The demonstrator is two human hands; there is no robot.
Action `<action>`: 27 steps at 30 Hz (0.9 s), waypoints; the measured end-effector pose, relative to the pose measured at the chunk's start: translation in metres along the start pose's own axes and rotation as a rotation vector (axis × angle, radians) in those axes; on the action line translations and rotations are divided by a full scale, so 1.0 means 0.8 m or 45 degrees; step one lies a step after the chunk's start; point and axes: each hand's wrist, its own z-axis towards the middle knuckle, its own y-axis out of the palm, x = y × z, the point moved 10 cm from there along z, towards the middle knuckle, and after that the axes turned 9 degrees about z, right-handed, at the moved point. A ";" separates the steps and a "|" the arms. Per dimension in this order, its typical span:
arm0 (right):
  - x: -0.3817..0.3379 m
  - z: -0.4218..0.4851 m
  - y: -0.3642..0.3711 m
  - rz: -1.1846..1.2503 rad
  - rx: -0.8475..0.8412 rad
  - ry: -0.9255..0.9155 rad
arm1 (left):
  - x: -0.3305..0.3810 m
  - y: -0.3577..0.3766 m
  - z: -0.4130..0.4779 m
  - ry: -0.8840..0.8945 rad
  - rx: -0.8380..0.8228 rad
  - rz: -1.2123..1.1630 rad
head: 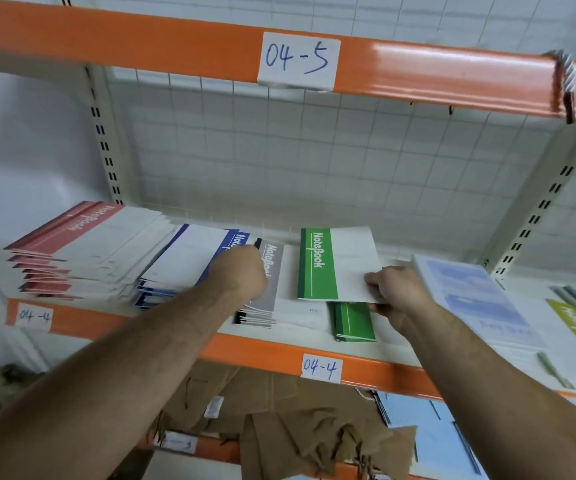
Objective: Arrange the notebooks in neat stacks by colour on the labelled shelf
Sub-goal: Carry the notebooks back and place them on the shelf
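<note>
Grey stack lies beside the green notebook in right hand.

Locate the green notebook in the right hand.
Head view, right of centre: the green notebook is held by the right hand over a second green one on shelf 04-4, right of the grey stack.

Single head-worn view, close in, looking forward and down past the left hand and right hand onto the shelf just beyond them.

Shelf labels read "04-5" and "04-4"; green notebook says "NoteBook".
</note>
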 end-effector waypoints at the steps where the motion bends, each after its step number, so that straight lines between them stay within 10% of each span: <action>1: 0.000 -0.003 0.000 -0.002 0.004 -0.002 | 0.000 0.000 0.000 0.015 -0.004 0.018; 27: 0.002 -0.030 -0.070 -0.096 0.219 0.028 | 0.043 -0.024 0.004 0.231 0.169 -0.056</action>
